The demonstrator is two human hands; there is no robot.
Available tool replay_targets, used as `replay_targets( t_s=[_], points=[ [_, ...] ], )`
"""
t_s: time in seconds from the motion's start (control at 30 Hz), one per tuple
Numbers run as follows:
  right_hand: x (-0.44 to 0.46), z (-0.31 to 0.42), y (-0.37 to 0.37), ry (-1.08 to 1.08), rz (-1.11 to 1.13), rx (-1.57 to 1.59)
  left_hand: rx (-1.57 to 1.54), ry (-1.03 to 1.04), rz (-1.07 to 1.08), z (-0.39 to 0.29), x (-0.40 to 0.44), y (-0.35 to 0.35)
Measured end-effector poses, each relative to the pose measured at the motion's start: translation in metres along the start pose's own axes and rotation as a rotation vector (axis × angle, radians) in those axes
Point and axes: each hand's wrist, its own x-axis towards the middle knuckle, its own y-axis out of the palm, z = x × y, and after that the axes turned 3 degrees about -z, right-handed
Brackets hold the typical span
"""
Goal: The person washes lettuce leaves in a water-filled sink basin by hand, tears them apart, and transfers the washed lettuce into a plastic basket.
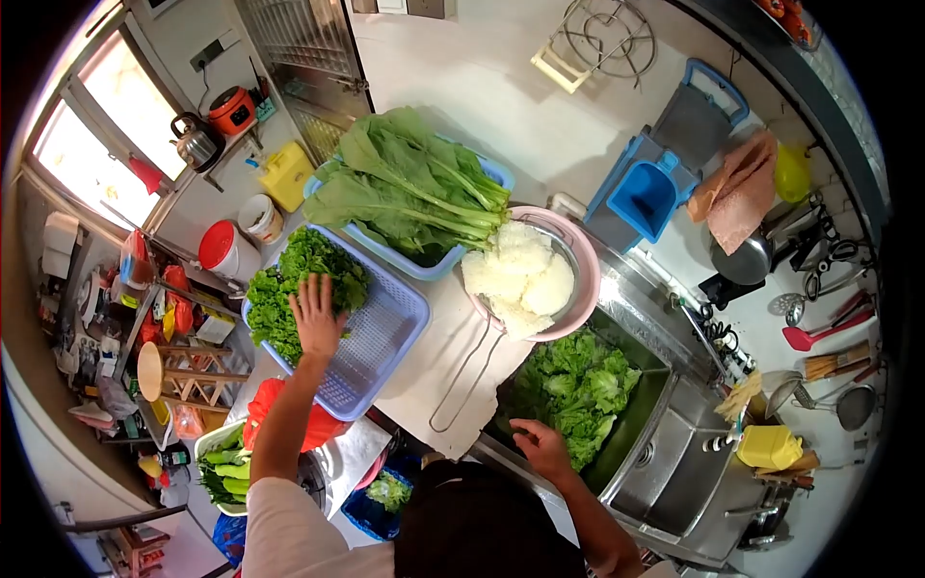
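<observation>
My left hand (318, 316) rests palm down with spread fingers on a pile of curly green lettuce (313, 265). That pile fills the far left end of a lilac plastic basket (381, 339), whose near right part shows its perforated bottom. Over the front edge of the sink hangs my right hand (542, 449), its fingers loosely bent and apart, holding nothing I can see. Just beyond it, leafy lettuce (583, 390) lies in the left sink basin (631, 445).
Behind the basket, large leafy greens (409, 178) lie across a blue basket (453, 258). A pink basin (590, 279) holds a long-handled strainer with white food (520, 275). A second steel basin (674, 462) adjoins on the right. Green vegetables (229, 467) stand at lower left.
</observation>
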Motion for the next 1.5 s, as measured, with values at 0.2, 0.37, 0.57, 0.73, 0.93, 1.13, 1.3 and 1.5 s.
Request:
replay_targets(
  t_s=[0.2,0.37,0.57,0.73,0.93,1.13,1.3,1.5],
  points=[
    [-0.003,-0.003,0.004,-0.02,-0.009,-0.018,0.135,-0.178,0.151,0.063,0.027,0.049],
    [-0.008,-0.013,0.004,0.026,-0.018,-0.048,0.172,-0.209,0.318,0.061,0.039,0.047],
    [-0.014,-0.042,-0.014,0.101,-0.075,-0.087,0.055,-0.144,0.164,0.064,0.028,0.034],
    [-0.027,-0.078,-0.035,0.166,-0.029,-0.159,0.036,-0.049,0.043,0.057,0.018,0.02],
    [-0.056,-0.177,-0.037,0.331,-0.016,-0.226,-0.113,0.001,0.021,0.044,0.006,0.007],
    [-0.056,-0.242,-0.051,0.549,-0.088,-0.058,-0.274,0.051,-0.211,0.01,0.005,-0.035],
    [-0.011,-0.274,-0.056,0.651,-0.102,0.079,-0.864,-0.01,-0.35,-0.161,-0.041,-0.141],
    [0.075,-0.292,-0.086,0.453,-0.271,-0.147,-1.303,0.079,0.587,-0.353,-0.142,-0.098]
  ],
)
